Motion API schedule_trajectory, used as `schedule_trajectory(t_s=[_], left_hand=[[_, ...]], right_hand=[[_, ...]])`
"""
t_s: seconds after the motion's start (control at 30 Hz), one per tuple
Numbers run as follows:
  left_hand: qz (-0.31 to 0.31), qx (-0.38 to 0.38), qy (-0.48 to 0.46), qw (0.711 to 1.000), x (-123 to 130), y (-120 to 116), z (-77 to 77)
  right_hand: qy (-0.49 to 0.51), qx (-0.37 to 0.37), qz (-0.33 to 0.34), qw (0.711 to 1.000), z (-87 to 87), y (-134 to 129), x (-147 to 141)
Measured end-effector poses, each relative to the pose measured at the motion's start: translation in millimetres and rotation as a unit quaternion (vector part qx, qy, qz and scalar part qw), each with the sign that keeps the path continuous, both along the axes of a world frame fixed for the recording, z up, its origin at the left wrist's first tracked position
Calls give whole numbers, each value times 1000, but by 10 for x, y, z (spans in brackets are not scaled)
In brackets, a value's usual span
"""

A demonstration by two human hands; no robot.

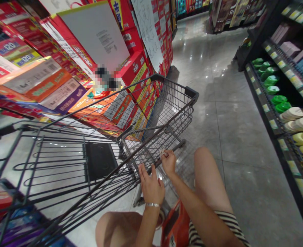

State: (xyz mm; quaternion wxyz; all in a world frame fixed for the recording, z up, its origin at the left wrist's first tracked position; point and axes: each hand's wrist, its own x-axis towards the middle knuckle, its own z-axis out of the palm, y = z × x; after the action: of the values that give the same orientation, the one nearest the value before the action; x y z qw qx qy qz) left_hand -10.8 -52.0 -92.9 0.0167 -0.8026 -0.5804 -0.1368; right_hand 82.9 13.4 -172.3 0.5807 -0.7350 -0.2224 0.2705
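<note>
A dark wire shopping cart stands in front of me. My left hand, with a silver bracelet on its wrist, rests its outstretched, spread fingers against the cart's lower side rail. Just to the right of it, my right hand is closed by the cart's wire side. A small pale crumpled thing shows at its fingertips, too small to name. Between my bare knees lies an orange bag or package, partly hidden by my right forearm.
Stacked red and orange cartons rise beyond the cart on the left. At the right, a dark shelf unit holds green-lidded, cream and yellow containers. Shiny grey floor tiles run between. Purple and blue packages lie at lower left.
</note>
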Motion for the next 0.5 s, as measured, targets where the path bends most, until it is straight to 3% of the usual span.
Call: schedule_trajectory(t_s=[0.17, 0.5], left_hand=[[6, -7, 0, 1000, 13, 13, 26], [2, 0, 5, 1000, -7, 20, 24]], right_hand=[[111, -43, -63, 991, 63, 52, -233], [306, 64, -32, 949, 334, -61, -195]])
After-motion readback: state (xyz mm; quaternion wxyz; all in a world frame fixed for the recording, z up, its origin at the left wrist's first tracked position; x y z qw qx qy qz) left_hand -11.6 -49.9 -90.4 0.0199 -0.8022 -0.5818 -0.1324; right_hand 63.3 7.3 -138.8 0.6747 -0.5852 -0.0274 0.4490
